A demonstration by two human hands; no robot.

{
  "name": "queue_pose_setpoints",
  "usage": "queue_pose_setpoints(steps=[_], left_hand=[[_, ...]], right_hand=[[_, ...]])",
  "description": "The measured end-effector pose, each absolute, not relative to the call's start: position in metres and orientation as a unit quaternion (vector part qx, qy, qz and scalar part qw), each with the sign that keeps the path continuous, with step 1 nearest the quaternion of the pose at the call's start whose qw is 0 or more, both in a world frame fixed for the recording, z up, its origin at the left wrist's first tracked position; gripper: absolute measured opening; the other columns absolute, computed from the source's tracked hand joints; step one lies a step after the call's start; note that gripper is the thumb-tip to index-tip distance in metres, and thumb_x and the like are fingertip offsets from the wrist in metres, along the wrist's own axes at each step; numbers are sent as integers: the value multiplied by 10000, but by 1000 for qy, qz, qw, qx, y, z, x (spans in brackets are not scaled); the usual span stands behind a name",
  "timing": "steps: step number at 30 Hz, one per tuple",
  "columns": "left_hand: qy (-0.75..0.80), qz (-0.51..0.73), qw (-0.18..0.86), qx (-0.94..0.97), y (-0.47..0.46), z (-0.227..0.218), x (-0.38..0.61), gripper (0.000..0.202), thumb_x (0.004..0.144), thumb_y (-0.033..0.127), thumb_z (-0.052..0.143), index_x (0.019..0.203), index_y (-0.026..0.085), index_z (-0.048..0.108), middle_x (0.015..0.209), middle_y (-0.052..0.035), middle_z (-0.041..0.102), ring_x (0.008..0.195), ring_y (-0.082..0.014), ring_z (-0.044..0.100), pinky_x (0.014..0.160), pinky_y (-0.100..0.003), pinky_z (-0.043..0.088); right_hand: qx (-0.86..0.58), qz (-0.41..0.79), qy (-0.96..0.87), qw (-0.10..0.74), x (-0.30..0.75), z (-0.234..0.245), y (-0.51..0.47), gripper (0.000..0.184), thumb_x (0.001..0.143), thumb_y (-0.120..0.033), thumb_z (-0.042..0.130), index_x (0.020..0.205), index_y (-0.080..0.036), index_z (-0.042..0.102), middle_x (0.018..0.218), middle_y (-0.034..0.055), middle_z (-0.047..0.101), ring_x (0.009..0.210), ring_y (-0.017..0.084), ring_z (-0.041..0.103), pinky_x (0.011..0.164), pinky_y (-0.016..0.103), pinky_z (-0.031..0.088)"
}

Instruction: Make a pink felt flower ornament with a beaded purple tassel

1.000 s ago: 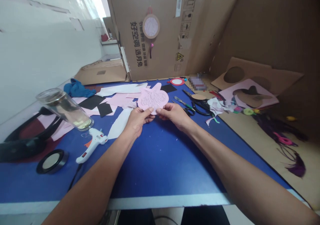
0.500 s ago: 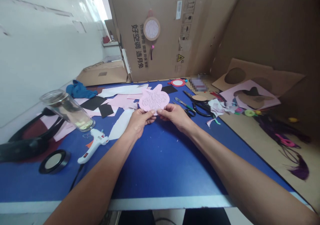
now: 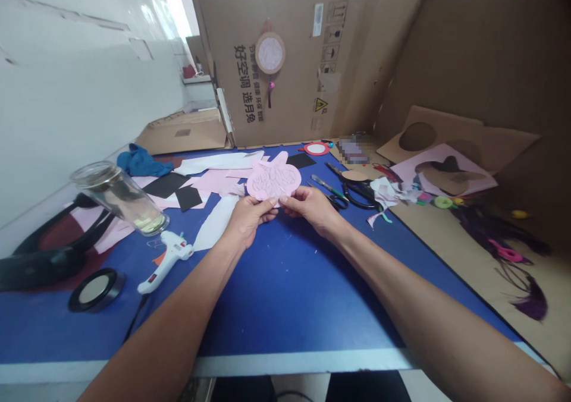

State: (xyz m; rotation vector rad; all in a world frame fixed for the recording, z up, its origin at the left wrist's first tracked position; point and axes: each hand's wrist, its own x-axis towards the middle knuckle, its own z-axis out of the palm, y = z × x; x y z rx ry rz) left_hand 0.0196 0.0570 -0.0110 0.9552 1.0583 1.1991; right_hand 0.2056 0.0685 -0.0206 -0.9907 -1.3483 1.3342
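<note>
Paper cutout (image 3: 273, 179), held over the desk (image 3: 285, 289) well in from its near edge, is pinched along its lower rim by left hand (image 3: 250, 216) and right hand (image 3: 312, 207); keep both grips light, leaving the drawn lines (image 3: 264, 182) uncovered and the rim unbent.

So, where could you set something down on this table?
Between the forearms, the blue tabletop is nearly bare, down to its front edge; also between the right forearm and brown board. Crowded: left, by the glue gun and glass; behind the pink cutout, with paper.
</note>
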Motion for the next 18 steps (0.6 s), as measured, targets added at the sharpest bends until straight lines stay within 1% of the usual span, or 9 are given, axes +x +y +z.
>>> queue_pose_setpoints(steps=[4,9,13,18], left_hand=[[458,520,588,418,58,-12,20,273,636,270,1018,803,146,840,734,-57,786,648,-118,684,635,-221,569],[463,526,575,422,58,-13,20,191,681,217,971,795,134,843,728,-63,779,645,-115,673,636,-221,553],[465,526,570,428,58,-13,20,164,707,201,949,818,129,853,724,-67,776,646,-114,673,643,-224,546],[460,526,567,436,57,-14,19,186,702,219,963,824,135,852,726,-66,779,648,-116,668,642,-225,539]], right_hand=[[-411,552,-550,473,206,-20,67,512,641,-610,979,835,-197,745,736,1,714,677,153,634,664,302,528],[-418,561,-549,457,206,-20,67,509,643,-592,988,864,-186,773,779,27,742,706,164,656,662,300,534],[-422,559,-549,456,205,-21,67,513,628,-591,1000,830,-183,764,743,24,733,678,154,635,661,299,529],[-422,554,-548,463,204,-22,67,520,594,-587,1018,786,-189,743,706,10,718,657,148,612,663,303,516]])
